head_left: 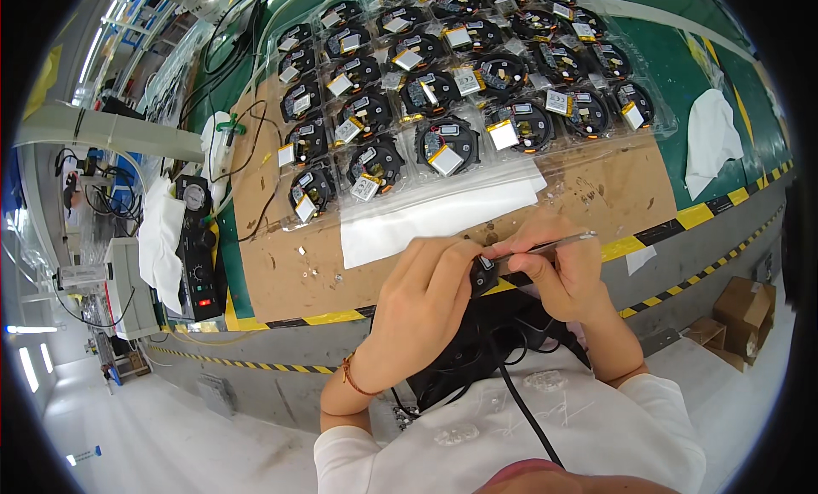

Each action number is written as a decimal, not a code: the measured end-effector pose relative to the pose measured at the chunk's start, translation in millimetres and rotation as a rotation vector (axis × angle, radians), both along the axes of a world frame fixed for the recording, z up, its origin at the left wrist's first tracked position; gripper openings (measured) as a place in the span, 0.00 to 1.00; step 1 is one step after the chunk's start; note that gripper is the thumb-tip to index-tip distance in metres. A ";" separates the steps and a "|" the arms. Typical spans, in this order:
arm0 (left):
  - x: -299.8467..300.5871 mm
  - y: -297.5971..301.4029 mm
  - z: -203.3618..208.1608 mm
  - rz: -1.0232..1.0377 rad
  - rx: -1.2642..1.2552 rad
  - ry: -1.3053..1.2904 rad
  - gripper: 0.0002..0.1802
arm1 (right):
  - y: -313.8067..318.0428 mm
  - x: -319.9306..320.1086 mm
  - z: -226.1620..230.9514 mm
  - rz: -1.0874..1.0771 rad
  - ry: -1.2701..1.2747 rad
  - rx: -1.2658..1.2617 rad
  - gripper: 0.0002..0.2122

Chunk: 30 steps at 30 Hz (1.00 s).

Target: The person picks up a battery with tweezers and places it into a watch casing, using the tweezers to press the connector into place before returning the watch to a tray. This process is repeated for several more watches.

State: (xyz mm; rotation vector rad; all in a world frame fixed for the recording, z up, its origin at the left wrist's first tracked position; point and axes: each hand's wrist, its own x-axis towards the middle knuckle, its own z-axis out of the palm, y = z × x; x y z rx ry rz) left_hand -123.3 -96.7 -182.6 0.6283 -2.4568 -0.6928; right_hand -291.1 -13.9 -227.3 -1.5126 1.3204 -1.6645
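Note:
In front of my chest, near the table's front edge, my left hand [423,294] grips a small round black housing [483,278], its fingers wrapped around it. Most of that housing is hidden behind the fingers. My right hand [564,268] is closed on a thin metal tool, which looks like tweezers [573,239]. The tool's one end reaches the housing's upper side, and the other sticks out to the right. Beyond my hands, a clear plastic tray [596,149] holds several round black assemblies [447,144] with silver battery packs.
A white sheet [426,230] lies on the brown board [630,183], partly under the tray. At left stand a black control box with a gauge [202,277], a white cloth [162,238] and cables. Another white cloth [714,144] lies far right. Striped tape [660,232] marks the table edge.

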 end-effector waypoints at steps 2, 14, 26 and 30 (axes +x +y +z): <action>-3.1 -5.7 -1.4 -0.031 -0.016 0.009 0.13 | -0.2 1.6 1.4 -0.005 0.069 0.003 0.05; -5.7 -16.2 3.5 0.001 -0.143 0.027 0.15 | 2.2 4.9 -5.9 -0.003 -0.082 -0.017 0.08; -0.8 -11.0 1.5 -0.010 -0.108 -0.078 0.15 | -0.5 -2.3 1.5 0.062 0.027 -0.046 0.04; -0.1 -5.5 -0.1 0.006 -0.123 -0.102 0.15 | -0.3 -4.0 1.4 0.084 0.012 -0.004 0.04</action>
